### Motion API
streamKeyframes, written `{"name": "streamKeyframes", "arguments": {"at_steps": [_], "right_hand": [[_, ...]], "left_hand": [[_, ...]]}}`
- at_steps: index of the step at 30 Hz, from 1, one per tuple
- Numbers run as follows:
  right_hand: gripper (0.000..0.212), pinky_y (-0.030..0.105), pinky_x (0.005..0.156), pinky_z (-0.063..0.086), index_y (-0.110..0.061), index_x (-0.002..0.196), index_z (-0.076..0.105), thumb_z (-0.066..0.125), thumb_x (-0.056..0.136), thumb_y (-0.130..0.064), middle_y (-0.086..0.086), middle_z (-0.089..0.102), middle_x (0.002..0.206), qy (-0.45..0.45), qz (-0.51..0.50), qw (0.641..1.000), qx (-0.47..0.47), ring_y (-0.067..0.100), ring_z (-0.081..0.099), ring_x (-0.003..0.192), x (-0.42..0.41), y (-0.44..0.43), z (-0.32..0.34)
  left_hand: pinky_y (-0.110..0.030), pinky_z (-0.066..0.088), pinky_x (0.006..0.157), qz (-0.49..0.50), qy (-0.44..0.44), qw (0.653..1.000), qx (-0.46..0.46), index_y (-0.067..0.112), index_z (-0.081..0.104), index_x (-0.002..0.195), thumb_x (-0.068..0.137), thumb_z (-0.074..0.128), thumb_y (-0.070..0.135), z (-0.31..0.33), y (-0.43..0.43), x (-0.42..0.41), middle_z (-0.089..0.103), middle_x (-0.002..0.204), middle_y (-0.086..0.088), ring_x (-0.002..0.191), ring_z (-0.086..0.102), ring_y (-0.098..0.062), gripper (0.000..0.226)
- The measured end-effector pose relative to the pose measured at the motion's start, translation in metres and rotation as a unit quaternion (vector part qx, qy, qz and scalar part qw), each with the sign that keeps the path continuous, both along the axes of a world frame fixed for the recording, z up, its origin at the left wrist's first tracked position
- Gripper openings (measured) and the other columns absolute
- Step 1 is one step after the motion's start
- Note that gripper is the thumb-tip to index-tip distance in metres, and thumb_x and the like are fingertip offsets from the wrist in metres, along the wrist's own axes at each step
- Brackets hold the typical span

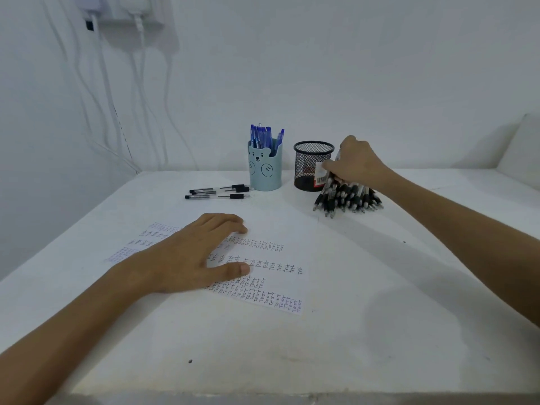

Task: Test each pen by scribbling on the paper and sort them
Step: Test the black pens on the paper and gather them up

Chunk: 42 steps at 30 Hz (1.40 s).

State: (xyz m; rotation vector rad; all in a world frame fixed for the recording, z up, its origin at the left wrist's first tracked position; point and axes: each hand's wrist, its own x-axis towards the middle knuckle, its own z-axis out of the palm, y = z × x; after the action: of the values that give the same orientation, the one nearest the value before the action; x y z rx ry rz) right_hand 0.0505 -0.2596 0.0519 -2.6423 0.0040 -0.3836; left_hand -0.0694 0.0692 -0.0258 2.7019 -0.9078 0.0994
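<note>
**Two hands at a pen-sorting table**

Head view. A white table (321, 346) stands against a white wall. A sheet of paper (277, 223) lies near its middle, covered in rows of small handwritten marks in dark and bluish ink.

The left hand (193, 255) lies flat on the left part of the paper, palm down. Its fingers are straight and slightly spread, the thumb stretched along a line of marks. It holds nothing and simply rests on the sheet.

The right hand (358, 163) reaches to the far right side of the table. Its fingers are curled round the top of a thick bundle of black pens (347, 197). The bundle stands tilted, with the pen tips fanned out on the table surface, just to the right of a black mesh cup (309, 165). The cup bears a white and red barcode label (320, 176), and whether anything lies inside it cannot be told.

Just to the left of the mesh cup stands a light blue cup (265, 171) with a bear face, holding upright blue pens (263, 135). A few loose black pens (217, 192) lie side by side on the table to the left of this cup, beyond the far edge of the paper.

On the wall at upper left, white cables (140, 83) hang down from plugs (122, 10).
</note>
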Motion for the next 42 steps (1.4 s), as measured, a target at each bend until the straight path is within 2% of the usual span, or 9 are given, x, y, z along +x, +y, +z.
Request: {"name": "streamKeyframes", "arguments": {"at_steps": [3, 8, 15, 18, 21, 24, 28, 36, 42], "right_hand": [[0.037, 0.028, 0.054, 0.037, -0.008, 0.077, 0.042, 0.066, 0.093, -0.031, 0.009, 0.052, 0.083, 0.004, -0.006, 1.000, -0.014, 0.029, 0.054, 0.082, 0.010, 0.004, -0.002], [0.024, 0.035, 0.071, 0.038, -0.003, 0.100, 0.040, 0.056, 0.099, -0.021, 0.012, 0.044, 0.098, -0.011, -0.027, 0.996, -0.088, 0.028, 0.046, 0.090, -0.001, 0.017, -0.006], [0.019, 0.032, 0.067, 0.040, -0.007, 0.086, 0.053, 0.051, 0.096, -0.023, 0.005, 0.049, 0.081, -0.102, 0.037, 0.969, -0.223, 0.029, 0.050, 0.079, -0.035, 0.055, -0.011], [0.022, 0.038, 0.073, 0.055, -0.005, 0.096, 0.066, 0.052, 0.096, -0.021, 0.012, 0.068, 0.092, -0.111, 0.174, 0.960, -0.187, 0.029, 0.063, 0.084, -0.033, 0.082, -0.020], [0.021, 0.042, 0.087, 0.053, -0.010, 0.106, 0.070, 0.052, 0.098, -0.018, 0.009, 0.068, 0.109, -0.099, 0.271, 0.941, -0.179, 0.026, 0.061, 0.103, -0.018, 0.112, -0.034], [0.026, 0.044, 0.093, 0.051, -0.013, 0.119, 0.068, 0.051, 0.100, -0.018, 0.005, 0.066, 0.120, -0.099, 0.310, 0.928, -0.183, 0.024, 0.057, 0.115, 0.001, 0.139, -0.046], [0.031, 0.043, 0.090, 0.051, -0.015, 0.130, 0.060, 0.047, 0.102, -0.019, 0.005, 0.063, 0.125, -0.112, 0.301, 0.920, -0.224, 0.023, 0.049, 0.122, 0.020, 0.164, -0.060], [0.021, 0.035, 0.069, 0.042, -0.007, 0.115, 0.060, 0.047, 0.102, -0.017, 0.009, 0.057, 0.114, -0.131, 0.294, 0.911, -0.257, 0.025, 0.050, 0.108, 0.026, 0.173, -0.065], [0.015, 0.033, 0.053, 0.029, -0.004, 0.106, 0.047, 0.048, 0.096, -0.015, 0.006, 0.050, 0.077, -0.155, 0.266, 0.934, -0.182, 0.029, 0.048, 0.071, 0.006, 0.156, -0.053]], "left_hand": [[-0.010, 0.021, 0.112, 0.000, -0.001, 1.000, -0.001, 0.041, 0.037, 0.149, 0.086, 0.043, 0.087, -0.001, 0.001, 0.001, 0.027, 0.154, 0.032, 0.145, 0.018, 0.013, 0.078], [-0.014, 0.023, 0.113, 0.001, 0.000, 1.000, 0.001, 0.042, 0.036, 0.150, 0.085, 0.043, 0.087, -0.001, 0.001, 0.002, 0.026, 0.155, 0.032, 0.145, 0.018, 0.013, 0.079], [-0.015, 0.023, 0.114, 0.006, -0.002, 1.000, 0.003, 0.042, 0.038, 0.148, 0.093, 0.043, 0.077, 0.002, -0.001, 0.000, 0.027, 0.153, 0.033, 0.144, 0.019, 0.013, 0.066], [-0.009, 0.024, 0.110, 0.015, -0.008, 1.000, -0.006, 0.037, 0.041, 0.147, 0.097, 0.032, 0.075, 0.003, -0.001, 0.000, 0.032, 0.151, 0.031, 0.140, 0.024, 0.014, 0.063], [-0.016, 0.028, 0.113, 0.027, -0.023, 0.999, -0.009, 0.036, 0.044, 0.145, 0.099, 0.030, 0.073, 0.004, 0.002, 0.001, 0.035, 0.149, 0.030, 0.138, 0.028, 0.012, 0.061], [-0.003, 0.023, 0.105, 0.039, -0.014, 0.999, -0.006, 0.038, 0.044, 0.143, 0.099, 0.036, 0.065, 0.008, 0.005, 0.000, 0.034, 0.147, 0.033, 0.133, 0.029, 0.015, 0.052], [-0.007, 0.026, 0.109, 0.038, -0.011, 0.999, 0.003, 0.035, 0.046, 0.142, 0.099, 0.036, 0.065, 0.009, 0.007, 0.002, 0.035, 0.146, 0.033, 0.133, 0.029, 0.016, 0.054], [0.002, 0.021, 0.101, 0.050, -0.009, 0.999, -0.006, 0.034, 0.047, 0.142, 0.101, 0.036, 0.061, 0.009, 0.013, 0.006, 0.038, 0.146, 0.030, 0.132, 0.031, 0.015, 0.050], [-0.005, 0.026, 0.106, 0.034, 0.010, 0.999, -0.027, 0.034, 0.051, 0.139, 0.101, 0.038, 0.060, 0.009, 0.012, 0.004, 0.040, 0.142, 0.034, 0.136, 0.033, 0.011, 0.048]]}}
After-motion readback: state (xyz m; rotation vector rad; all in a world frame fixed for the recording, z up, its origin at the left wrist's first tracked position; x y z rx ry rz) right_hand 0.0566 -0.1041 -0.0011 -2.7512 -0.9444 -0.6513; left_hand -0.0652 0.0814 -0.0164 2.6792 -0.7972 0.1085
